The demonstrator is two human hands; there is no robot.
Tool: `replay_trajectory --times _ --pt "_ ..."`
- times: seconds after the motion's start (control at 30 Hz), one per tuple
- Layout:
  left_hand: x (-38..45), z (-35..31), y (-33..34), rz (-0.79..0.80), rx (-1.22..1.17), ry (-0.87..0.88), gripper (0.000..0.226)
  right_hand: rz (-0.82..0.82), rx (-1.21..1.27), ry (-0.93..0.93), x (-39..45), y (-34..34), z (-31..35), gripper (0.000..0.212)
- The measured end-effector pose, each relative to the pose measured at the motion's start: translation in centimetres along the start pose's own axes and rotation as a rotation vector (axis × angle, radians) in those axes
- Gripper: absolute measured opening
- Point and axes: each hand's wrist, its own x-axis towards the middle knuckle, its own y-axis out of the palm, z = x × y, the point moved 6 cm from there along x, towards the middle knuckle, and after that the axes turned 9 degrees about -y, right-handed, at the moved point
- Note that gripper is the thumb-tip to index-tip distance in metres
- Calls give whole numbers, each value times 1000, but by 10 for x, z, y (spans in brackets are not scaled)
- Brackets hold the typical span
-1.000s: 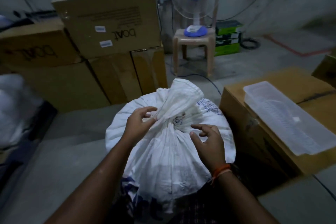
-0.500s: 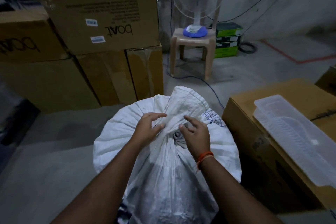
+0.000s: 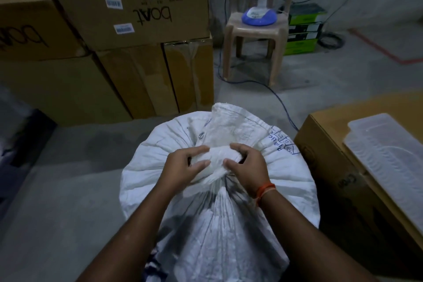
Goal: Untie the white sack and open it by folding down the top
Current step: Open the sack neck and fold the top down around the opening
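Both hands have closed in on the gathered neck of the white sack [image 3: 219,201] standing on the floor: left hand [image 3: 183,167] and right hand [image 3: 247,167] now clamp the knot [image 3: 217,162], so untying looks begun.

Under my fingers the white sack [image 3: 219,224] is woven plastic cloth, matt, creased and rough, with a small shiny metal eyelet [image 3: 201,135] near its gathered neck. The floor [image 3: 68,190] looks like bare concrete, dull and grainy. Far left, the stacked boxes [image 3: 128,7] are matt brown cardboard with glossy tape. On the right, a clear plastic tray [image 3: 386,151] looks smooth and faintly shiny. The far stool [image 3: 254,30] is smooth moulded plastic.
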Motion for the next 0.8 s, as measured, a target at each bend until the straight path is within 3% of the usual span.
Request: replay_trajectory --times 0.1,0.3,0.43,0.5,0.8 --pt "-41 14 -16 -47 -88 3 34 86 26 -10 -27 -4 13 45" --pt "-131 52 -44 -136 -35 12 34 239 28 -22 -114 16 19 34" --pt "-173 74 -50 -209 -36 43 25 185 70 30 -166 36 8 31" --pt "-178 80 -46 -234 -41 51 30 143 89 43 -176 40 6 29" --pt "-164 58 -19 -248 -17 153 33 -7 -60 -83 -173 18 14 30"
